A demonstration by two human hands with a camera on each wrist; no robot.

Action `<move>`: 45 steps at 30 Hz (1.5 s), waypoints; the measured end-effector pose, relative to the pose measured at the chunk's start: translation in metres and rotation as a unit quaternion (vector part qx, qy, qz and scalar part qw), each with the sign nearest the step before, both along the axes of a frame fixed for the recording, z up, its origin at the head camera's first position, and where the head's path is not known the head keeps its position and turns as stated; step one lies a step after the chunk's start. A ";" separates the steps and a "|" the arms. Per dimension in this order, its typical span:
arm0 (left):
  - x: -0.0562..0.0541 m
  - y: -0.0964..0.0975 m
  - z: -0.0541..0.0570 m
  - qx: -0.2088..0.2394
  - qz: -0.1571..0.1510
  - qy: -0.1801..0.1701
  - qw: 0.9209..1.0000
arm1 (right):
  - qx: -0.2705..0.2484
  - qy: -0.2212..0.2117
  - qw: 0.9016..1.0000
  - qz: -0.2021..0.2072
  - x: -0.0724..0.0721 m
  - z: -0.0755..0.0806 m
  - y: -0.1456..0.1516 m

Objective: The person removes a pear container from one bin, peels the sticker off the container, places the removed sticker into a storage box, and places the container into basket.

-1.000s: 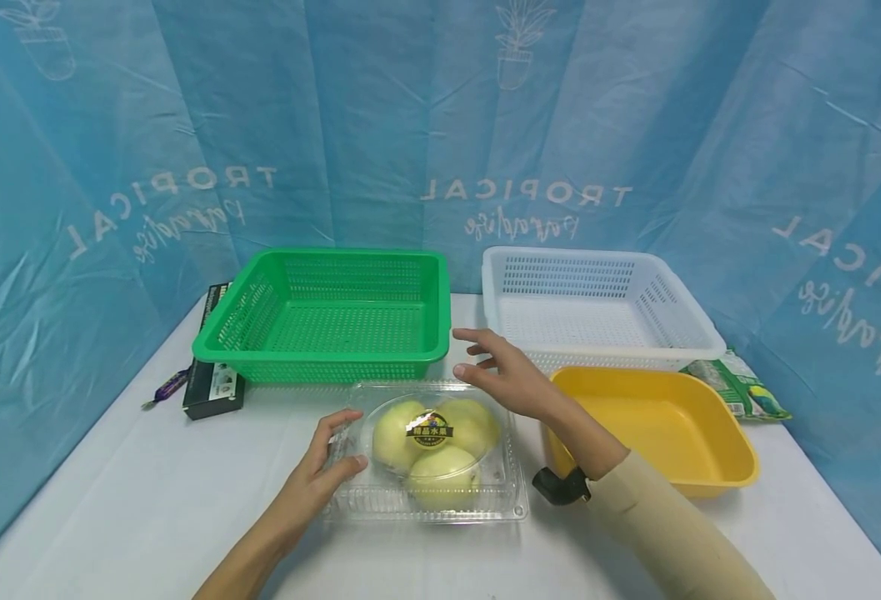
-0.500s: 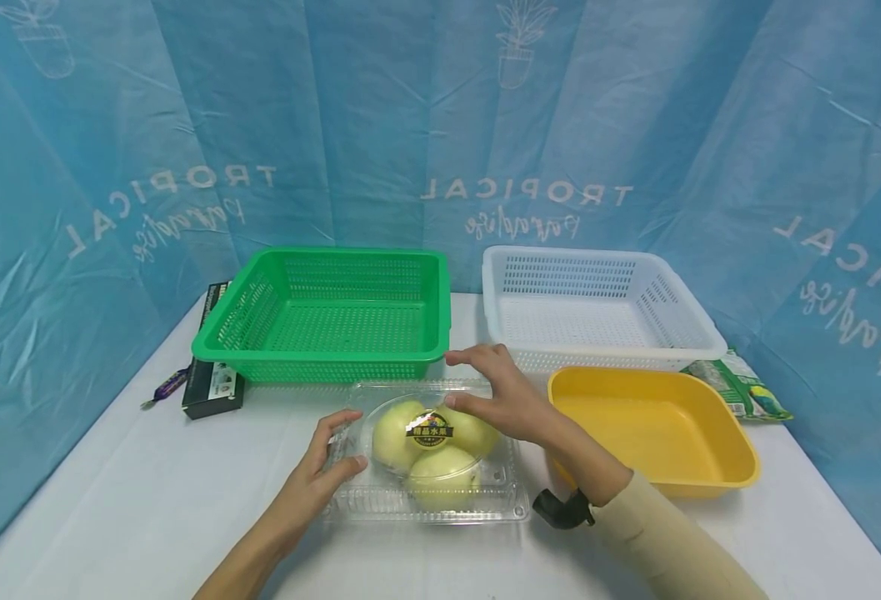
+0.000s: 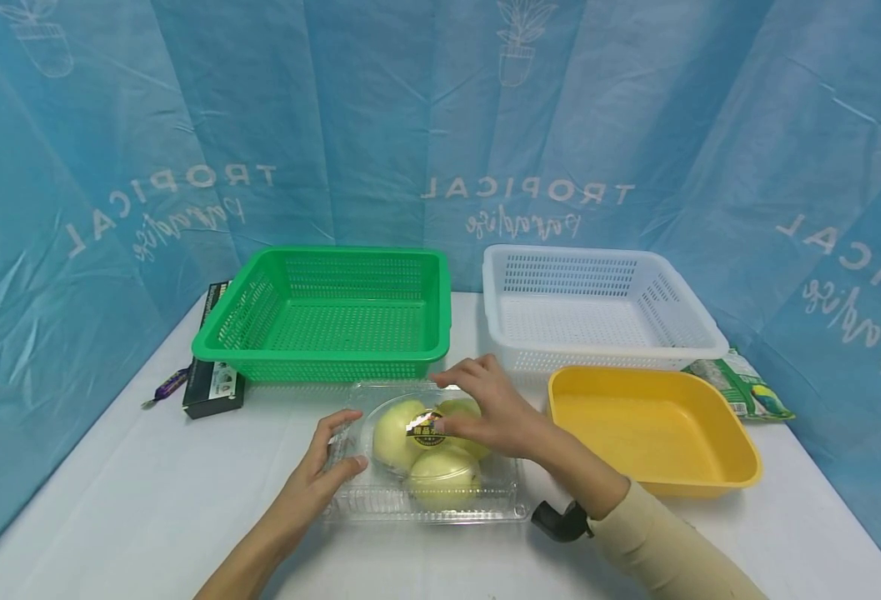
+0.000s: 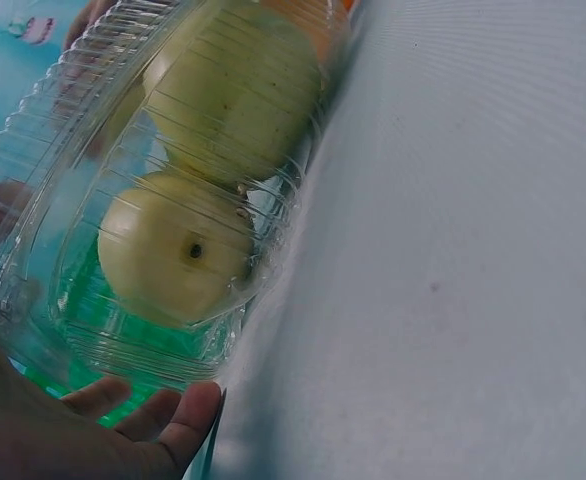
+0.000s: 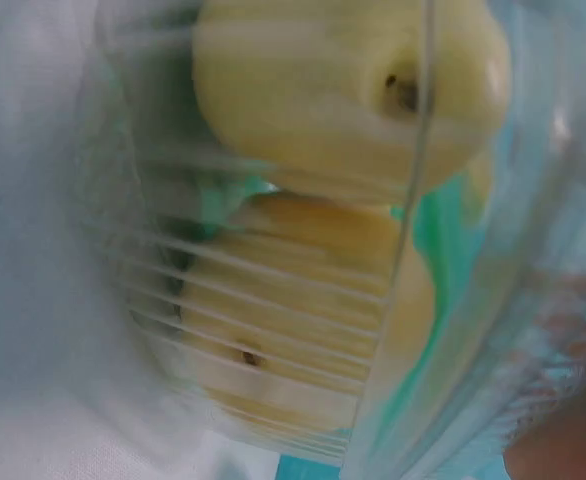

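Note:
A clear plastic fruit box (image 3: 500, 500) with a hinged-looking lid and a dark round label lies at the front middle. Inside it are three pale yellow-green pears (image 3: 443, 479), also close up in both wrist views. My left hand (image 3: 316, 467) holds the box's left end, thumb and index finger at the lid's edge. In the left wrist view its other fingertips (image 4: 198, 405) lie along the end wall, near the table. My right hand (image 3: 496, 408) is above the lid's right half, fingers bent and thumb apart from them, with nothing between. Its thumb overlaps the label.
Behind the box stand a green basket (image 3: 320, 371) and a white basket (image 3: 605, 358). To the right is a yellow tub (image 3: 650, 425), with a green packet (image 3: 740, 387) beyond. At left lie a black box (image 3: 215, 404) and a purple-wrapped item (image 3: 172, 385).
My right hand has come down and left from beside the green basket to over the lid and its label. My left hand and the fruit box have stayed in place.

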State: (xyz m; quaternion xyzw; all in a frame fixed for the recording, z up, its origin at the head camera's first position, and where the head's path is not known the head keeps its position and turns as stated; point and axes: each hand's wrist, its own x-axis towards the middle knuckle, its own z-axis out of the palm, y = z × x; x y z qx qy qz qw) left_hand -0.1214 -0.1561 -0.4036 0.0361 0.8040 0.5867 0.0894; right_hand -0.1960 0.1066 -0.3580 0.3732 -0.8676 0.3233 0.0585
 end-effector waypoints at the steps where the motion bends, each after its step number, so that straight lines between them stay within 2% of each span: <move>1: 0.000 0.000 0.000 -0.002 0.002 0.001 1.000 | 0.007 0.004 1.000 0.000 0.001 0.000 -0.001; 18: 0.000 0.000 -0.001 0.006 -0.002 0.000 1.000 | 0.080 0.050 0.995 -0.012 0.003 -0.008 -0.010; 26: 0.000 0.000 -0.001 0.004 -0.001 0.001 1.000 | 0.089 0.095 0.991 -0.017 0.005 -0.011 -0.012; 39: -0.001 0.000 -0.001 -0.003 0.000 -0.003 1.000 | 0.105 0.114 0.988 -0.027 0.007 -0.013 -0.012; 45: -0.001 0.000 -0.002 -0.001 -0.001 0.000 1.000 | 0.097 0.117 0.988 -0.024 0.006 -0.013 -0.012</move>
